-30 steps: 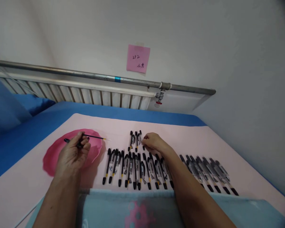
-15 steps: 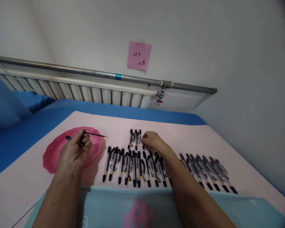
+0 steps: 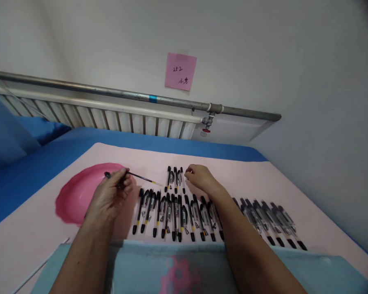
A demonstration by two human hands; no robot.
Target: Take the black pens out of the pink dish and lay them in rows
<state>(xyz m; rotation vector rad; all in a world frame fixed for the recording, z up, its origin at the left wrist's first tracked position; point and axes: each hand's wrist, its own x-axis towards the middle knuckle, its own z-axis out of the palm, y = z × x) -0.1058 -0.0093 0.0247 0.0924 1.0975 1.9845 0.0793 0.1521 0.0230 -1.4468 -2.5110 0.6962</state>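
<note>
My left hand is closed over the right part of a pink basin. It grips a pen refill with dark ink and a yellow band, its clear end pointing right. A black-ended piece also sticks out of this hand; the rest of it is hidden. My right hand is just right of a short upper row of pen parts, fingers loosely curled and slightly parted. Beside its fingertips lies a black-capped pen barrel. Below, a longer row holds several barrels, clear-and-black caps and small metal tips.
The pink basin stands at the left on the pink table cover. More clear pen parts lie in a group at the right, partly behind my right forearm. A radiator and a pipe run along the wall.
My left hand has moved right with the refill, whose clear end is now nearer the upper row. My right hand has drawn slightly away from the rightmost barrel there, which now shows more fully.
</note>
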